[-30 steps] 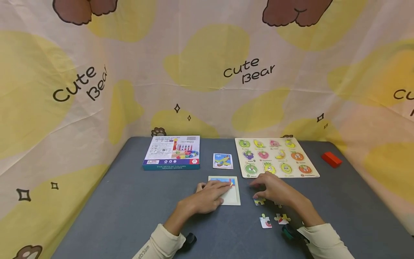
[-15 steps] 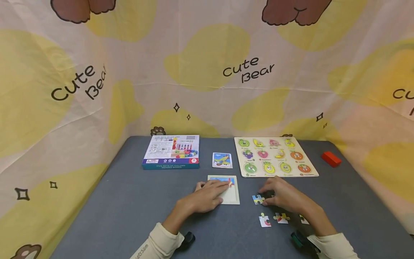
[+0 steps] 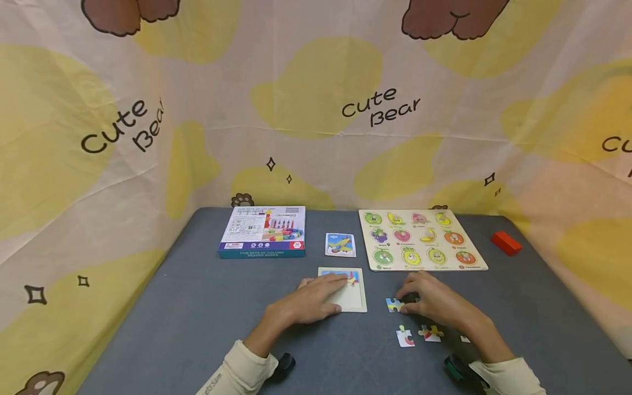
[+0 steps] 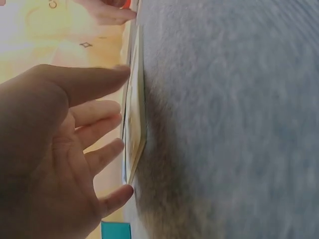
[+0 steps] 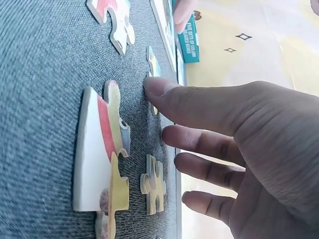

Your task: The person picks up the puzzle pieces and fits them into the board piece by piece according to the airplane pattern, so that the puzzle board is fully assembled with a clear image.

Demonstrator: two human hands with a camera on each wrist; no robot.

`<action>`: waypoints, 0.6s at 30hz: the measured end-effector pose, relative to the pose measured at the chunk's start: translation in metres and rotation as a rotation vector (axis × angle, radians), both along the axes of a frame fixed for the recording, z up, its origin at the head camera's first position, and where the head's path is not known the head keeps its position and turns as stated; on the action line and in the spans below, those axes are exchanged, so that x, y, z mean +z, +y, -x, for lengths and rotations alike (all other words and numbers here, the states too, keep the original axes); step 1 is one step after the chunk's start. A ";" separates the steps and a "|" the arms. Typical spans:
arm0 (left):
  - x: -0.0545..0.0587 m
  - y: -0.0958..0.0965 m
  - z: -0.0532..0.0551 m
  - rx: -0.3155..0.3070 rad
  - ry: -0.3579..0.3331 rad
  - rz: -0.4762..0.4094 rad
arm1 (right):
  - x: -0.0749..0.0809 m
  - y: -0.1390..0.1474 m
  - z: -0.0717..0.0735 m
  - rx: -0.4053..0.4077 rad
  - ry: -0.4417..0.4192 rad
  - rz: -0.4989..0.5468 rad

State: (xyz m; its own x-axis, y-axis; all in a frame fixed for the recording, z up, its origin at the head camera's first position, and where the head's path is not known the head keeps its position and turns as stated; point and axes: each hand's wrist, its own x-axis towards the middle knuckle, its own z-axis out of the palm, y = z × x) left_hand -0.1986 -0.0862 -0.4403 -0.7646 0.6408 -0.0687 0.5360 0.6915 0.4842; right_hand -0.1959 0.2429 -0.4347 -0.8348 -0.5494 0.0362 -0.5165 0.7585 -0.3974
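Note:
My left hand (image 3: 311, 300) rests with extended fingers on a small pale puzzle tray (image 3: 356, 299). Part of a blue and red picture shows at the tray's top, the rest lying under the fingers. To the right, my right hand (image 3: 436, 296) pinches the right edge of a blue and yellow jigsaw piece (image 3: 393, 305) between thumb and forefinger; the forefinger is hidden in the right wrist view. A yellowish jigsaw piece (image 5: 153, 184) lies under the right hand. Closer to me are a white and red piece (image 3: 406, 337) and a red, yellow and white piece (image 3: 432, 333).
Behind the tray lies an airplane picture card (image 3: 340, 245). A boxed bead set (image 3: 262, 233) stands at the back left, a fruit puzzle board (image 3: 423, 240) at the back right. Beyond the board sits a red block (image 3: 506, 243). Printed cloth surrounds the grey table (image 3: 207, 323).
My right hand has moved right and toward me, its thumb and forefinger coming to the blue and yellow jigsaw piece. My left hand has slid slightly left on the tray, baring more red picture.

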 end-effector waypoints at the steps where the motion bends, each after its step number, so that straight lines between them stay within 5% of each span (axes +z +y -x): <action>1: 0.000 -0.002 0.000 0.005 0.001 -0.010 | 0.000 0.000 0.000 0.001 -0.002 0.001; 10: 0.002 -0.026 0.003 0.108 -0.042 -0.021 | 0.001 -0.001 0.003 0.017 -0.018 0.021; 18: 0.001 -0.039 0.002 0.117 -0.052 -0.019 | 0.000 -0.001 0.003 0.013 -0.012 0.027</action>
